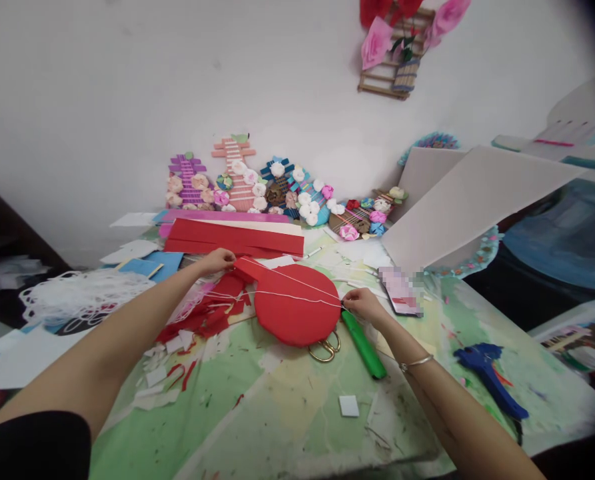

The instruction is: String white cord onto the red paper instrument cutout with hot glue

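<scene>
A red guitar-shaped piece [297,313] with a round body and a short neck lies on the table. White string [290,293] runs across its face in two lines that converge at the right edge. My left hand [220,261] is closed in a pinch at the tip of the neck, where the upper line of string ends. At the right edge of the body, my right hand [363,305] pinches the string between thumb and fingers. Gold-handled scissors [326,348] stick out from under the red body. A green tool [364,343] lies just below my right hand.
A blue glue gun [494,380] lies at the right, a phone [400,291] nearer the middle. Loose white string [82,293] is heaped at the left, beside red scraps [222,313]. Red strips [232,237] and flower-decorated guitar shapes [240,177] stand toward the wall. A white square [348,406] lies in front.
</scene>
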The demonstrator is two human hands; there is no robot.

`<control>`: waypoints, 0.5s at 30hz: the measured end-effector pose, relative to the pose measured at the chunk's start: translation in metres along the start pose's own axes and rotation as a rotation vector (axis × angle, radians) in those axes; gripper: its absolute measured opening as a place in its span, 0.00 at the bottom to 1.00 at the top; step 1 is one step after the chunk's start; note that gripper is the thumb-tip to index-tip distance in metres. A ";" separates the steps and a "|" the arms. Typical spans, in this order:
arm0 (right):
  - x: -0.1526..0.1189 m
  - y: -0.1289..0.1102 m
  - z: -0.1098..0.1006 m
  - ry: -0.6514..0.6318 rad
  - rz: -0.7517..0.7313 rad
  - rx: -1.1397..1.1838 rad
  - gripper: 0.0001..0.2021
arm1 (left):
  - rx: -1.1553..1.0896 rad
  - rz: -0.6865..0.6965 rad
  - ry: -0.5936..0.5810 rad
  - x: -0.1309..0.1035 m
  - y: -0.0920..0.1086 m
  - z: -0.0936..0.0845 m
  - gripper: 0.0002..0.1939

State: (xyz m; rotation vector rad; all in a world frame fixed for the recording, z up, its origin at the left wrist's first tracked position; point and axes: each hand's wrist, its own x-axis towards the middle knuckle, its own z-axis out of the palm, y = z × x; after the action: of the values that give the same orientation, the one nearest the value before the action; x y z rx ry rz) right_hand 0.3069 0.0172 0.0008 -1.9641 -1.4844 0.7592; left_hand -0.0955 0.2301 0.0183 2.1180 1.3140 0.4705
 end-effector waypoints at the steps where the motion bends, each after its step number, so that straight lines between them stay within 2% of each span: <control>1: 0.000 0.001 -0.001 -0.009 0.010 0.016 0.06 | -0.003 0.000 0.002 0.000 -0.001 0.000 0.17; 15: -0.015 0.013 -0.026 -0.024 0.096 0.087 0.08 | 0.010 -0.033 0.038 0.001 -0.003 -0.006 0.19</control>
State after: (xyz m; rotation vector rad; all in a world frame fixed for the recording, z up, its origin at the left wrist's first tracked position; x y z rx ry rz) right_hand 0.3306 -0.0030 0.0111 -1.9784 -1.3555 0.8762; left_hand -0.1000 0.2336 0.0209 2.1016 1.3727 0.4941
